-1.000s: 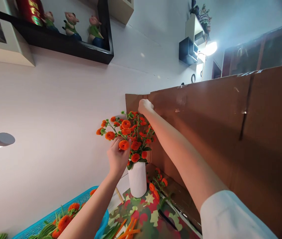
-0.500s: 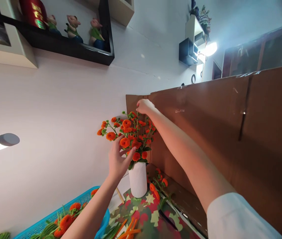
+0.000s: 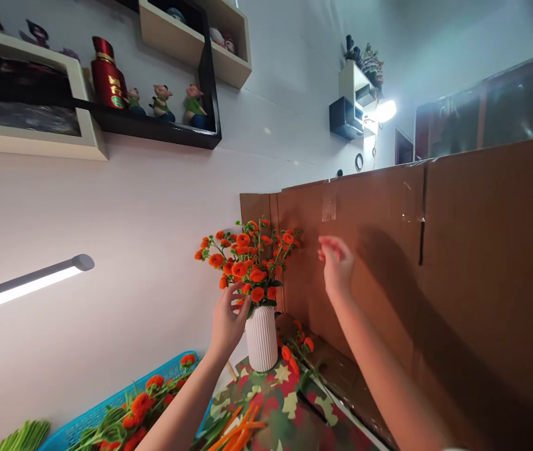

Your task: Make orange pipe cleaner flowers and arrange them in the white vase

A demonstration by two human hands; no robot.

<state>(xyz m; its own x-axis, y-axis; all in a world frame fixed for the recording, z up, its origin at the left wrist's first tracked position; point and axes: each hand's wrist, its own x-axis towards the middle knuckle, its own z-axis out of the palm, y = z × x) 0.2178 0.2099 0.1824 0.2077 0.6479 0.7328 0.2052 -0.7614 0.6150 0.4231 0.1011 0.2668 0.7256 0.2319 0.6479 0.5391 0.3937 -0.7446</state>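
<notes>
You see a matt, ribbed white vase [image 3: 262,339] under fuzzy-looking orange flowers [image 3: 257,275]. Your blue basket [image 3: 76,427] looks plastic, the brown panel [image 3: 482,250] smooth cardboard.

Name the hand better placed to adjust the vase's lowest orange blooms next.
Likely the left hand: it is beside the lowest orange blooms, while the right hand is apart from them, before the cardboard panel.

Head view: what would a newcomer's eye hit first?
Probably the orange flowers in the ribbed white vase near the middle, with the left hand at their lower blooms. Next, the glaring lamp at upper right, above the brown cardboard panel. The right hand is before that panel.
</notes>
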